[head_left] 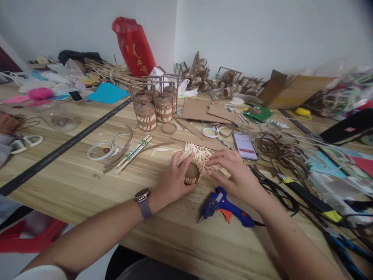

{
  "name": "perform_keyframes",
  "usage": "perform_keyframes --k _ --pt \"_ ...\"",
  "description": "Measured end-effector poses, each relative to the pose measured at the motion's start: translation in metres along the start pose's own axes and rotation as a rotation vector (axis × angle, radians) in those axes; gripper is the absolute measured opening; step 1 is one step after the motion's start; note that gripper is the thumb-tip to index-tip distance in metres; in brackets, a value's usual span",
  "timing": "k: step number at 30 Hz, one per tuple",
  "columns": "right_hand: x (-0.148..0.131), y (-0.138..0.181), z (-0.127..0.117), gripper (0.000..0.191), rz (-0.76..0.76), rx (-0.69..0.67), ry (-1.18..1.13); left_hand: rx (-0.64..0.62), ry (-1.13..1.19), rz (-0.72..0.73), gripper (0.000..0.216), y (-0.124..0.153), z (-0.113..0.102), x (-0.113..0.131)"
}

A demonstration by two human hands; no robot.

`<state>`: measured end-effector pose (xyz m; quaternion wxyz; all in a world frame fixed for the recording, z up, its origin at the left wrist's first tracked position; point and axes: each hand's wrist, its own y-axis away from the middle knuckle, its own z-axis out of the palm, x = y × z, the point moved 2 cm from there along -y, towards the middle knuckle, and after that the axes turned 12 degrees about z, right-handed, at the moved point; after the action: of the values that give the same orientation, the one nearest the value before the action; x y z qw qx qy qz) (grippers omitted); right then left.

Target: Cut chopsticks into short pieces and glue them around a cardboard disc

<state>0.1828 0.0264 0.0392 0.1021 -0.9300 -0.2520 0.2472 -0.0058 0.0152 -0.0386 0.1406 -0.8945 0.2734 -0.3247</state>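
Note:
A small round basket, with a brown cardboard base and a ring of short wooden sticks, sits on the table in front of me. My left hand, with a watch on the wrist, curves around its left side and touches it. To the right, my right hand reaches over a pile of loose short sticks. Its fingers are stretched apart, and I see nothing held in them. A blue glue gun with an orange trigger lies just below that hand, nozzle pointing left.
Lidded stick baskets with handle frames stand behind. White tape rolls, a phone, cardboard sheets and black-handled scissors lie around. Brown strips crowd the right. At far left is another person's hand.

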Motion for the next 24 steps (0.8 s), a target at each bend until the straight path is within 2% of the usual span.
perform_keyframes --k 3,6,9,12,15,19,24 --pt "0.01 0.01 -0.014 0.015 0.045 -0.071 -0.038 -0.004 -0.007 -0.011 0.098 -0.001 -0.002 0.0" --pt "0.024 0.027 -0.02 0.022 0.208 -0.362 -0.038 0.021 0.011 0.004 0.101 -0.001 -0.004 0.0" --pt "0.036 0.045 -0.018 0.018 0.371 -0.657 -0.031 0.038 0.045 0.004 0.105 -0.001 -0.004 -0.002" --pt "0.042 0.055 -0.011 0.021 0.463 -0.792 -0.038 0.053 0.066 0.0 0.106 -0.001 -0.003 -0.004" --pt "0.042 0.058 -0.004 0.02 0.5 -0.793 -0.013 0.084 0.037 -0.004 0.104 -0.001 -0.003 -0.006" --pt "0.042 0.059 -0.003 0.011 0.44 -0.757 -0.074 0.109 0.02 -0.034 0.102 0.0 -0.005 -0.008" --pt "0.049 0.057 -0.011 0.011 0.364 -0.586 -0.248 0.117 -0.005 -0.051 0.101 0.0 -0.005 -0.011"
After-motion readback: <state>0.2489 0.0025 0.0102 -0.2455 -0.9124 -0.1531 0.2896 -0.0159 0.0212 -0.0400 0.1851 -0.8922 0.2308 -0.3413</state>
